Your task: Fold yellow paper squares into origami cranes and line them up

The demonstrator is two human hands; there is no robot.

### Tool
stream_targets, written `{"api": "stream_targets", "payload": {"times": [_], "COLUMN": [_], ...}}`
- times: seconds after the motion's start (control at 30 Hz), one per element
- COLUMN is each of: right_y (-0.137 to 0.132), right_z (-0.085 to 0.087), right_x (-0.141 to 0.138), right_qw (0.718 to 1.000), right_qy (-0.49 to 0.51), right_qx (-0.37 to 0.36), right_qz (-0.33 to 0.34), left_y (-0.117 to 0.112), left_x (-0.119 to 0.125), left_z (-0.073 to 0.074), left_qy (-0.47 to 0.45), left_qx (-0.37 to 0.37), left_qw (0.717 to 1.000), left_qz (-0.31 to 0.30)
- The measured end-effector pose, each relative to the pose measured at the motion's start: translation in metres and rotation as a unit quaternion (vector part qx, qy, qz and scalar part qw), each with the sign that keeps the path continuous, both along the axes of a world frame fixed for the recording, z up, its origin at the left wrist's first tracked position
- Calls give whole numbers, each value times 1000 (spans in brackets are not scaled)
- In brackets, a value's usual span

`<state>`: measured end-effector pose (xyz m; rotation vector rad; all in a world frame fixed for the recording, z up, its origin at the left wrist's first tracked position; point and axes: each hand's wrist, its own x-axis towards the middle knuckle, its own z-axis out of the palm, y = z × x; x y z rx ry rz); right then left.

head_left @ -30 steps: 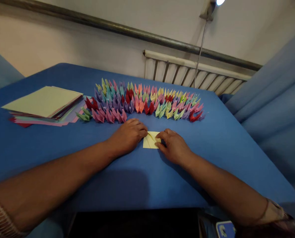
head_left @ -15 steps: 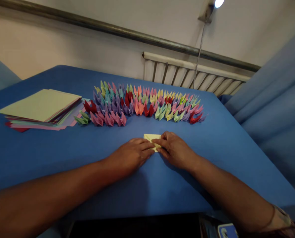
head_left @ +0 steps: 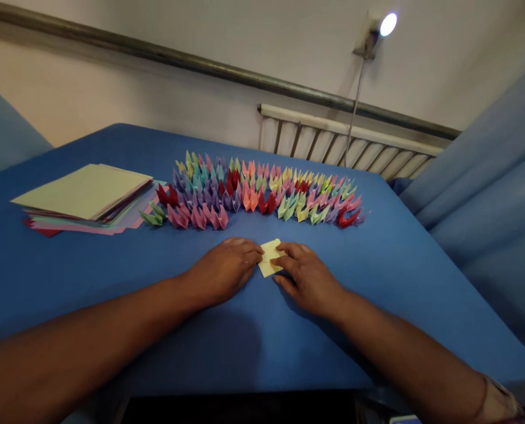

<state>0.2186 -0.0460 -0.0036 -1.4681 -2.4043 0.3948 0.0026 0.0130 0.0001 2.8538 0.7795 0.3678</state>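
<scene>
Your left hand (head_left: 227, 268): palm down on the table (head_left: 377, 282), fingers loosely stretched out. The fingertips press on the left side of the yellow folded paper (head_left: 269, 257). Nothing is gripped.

Your right hand (head_left: 309, 277): palm down too, with the fingers laid over the right side of the same paper. Whether the thumb is tucked under its edge to pinch it cannot be told.

Between the hands: the paper lies flat in the narrow gap where your fingertips nearly meet. Both hands touch it, and the right covers more of it than the left.

How it lies: the visible part is small and close to square, with no clear long axis. It is turned so that one corner points toward the table's far edge.

Where on the table: about midway between the left and right edges, and nearer the near edge than the far one.

Beyond the paper: rows of coloured folded paper figures (head_left: 262, 191) run left to right toward the far edge, apart from your hands.

Toward the left edge: a stack of flat paper sheets (head_left: 86, 194), well apart from the left hand and just beside the leftmost figures.
</scene>
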Motion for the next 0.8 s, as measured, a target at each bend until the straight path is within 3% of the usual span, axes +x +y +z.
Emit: {"api": "stream_targets", "payload": {"times": [0.27,0.5,0.8], "right_y": [-2,0,14], "right_z": [6,8,-10], "right_x": [1,3,12], "right_qw": [998,999,998], "right_qy": [-41,-19,50], "right_qx": [-13,-17,16], "right_qz": [35,44,26], "left_y": [-6,-10,-11], "left_x": [2,5,6], "left_z": [-2,0,-1], "left_qy": [1,-17,19], "left_qx": [-21,-48,-19], "left_qw": [1000,998,999], "left_qz": [-19,-24,-20]}}
